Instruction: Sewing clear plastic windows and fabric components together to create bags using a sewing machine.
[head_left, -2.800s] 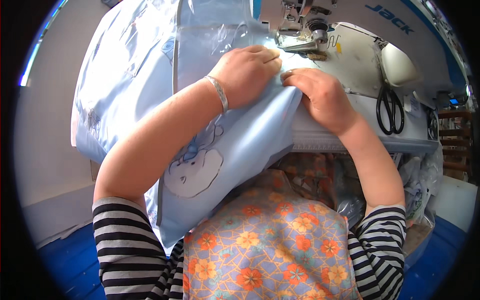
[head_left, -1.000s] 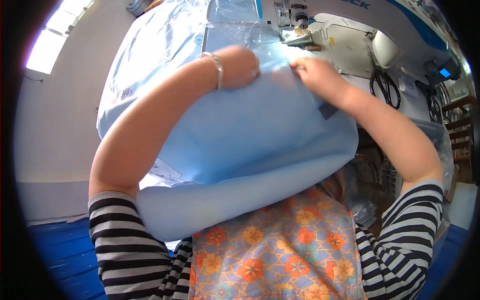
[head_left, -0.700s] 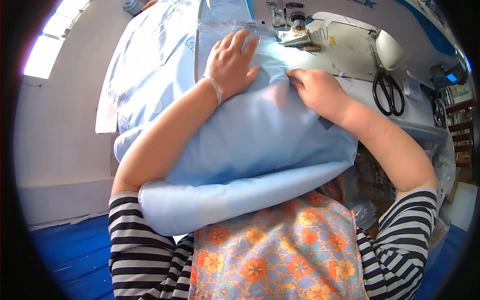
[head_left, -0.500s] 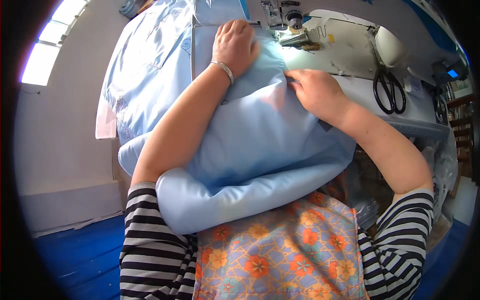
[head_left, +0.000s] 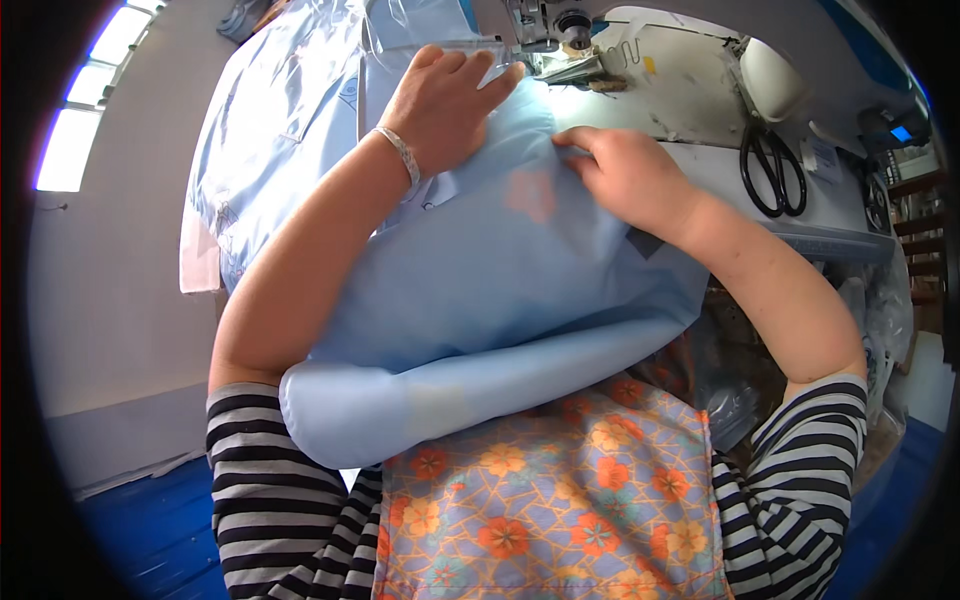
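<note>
A large sheet of light blue fabric [head_left: 440, 270] spreads over the table and drapes in a thick fold towards my lap. My left hand [head_left: 440, 110] rests on its far part with fingers apart, just left of the sewing machine's needle area [head_left: 555, 30]. At the fabric's right edge, the thumb and index finger of my right hand [head_left: 635, 180] pinch the cloth. A faint orange-pink patch shows through the fabric between my hands. Beyond my left hand, a clear ruler-like bar [head_left: 440, 47] lies partly hidden across the cloth.
Black-handled scissors [head_left: 772, 170] lie on the machine table [head_left: 690, 160] at right. Folded papers or cloth scraps [head_left: 575, 70] sit by the needle area. Clear plastic sheeting [head_left: 290, 100] covers more blue cloth at left. Plastic bags [head_left: 730, 400] hang below the table's right side.
My left hand has shifted left and slightly nearer, and its fingers have spread. The fabric's near fold has moved a little left and flattened. My right hand keeps its pinch, slightly further left.
</note>
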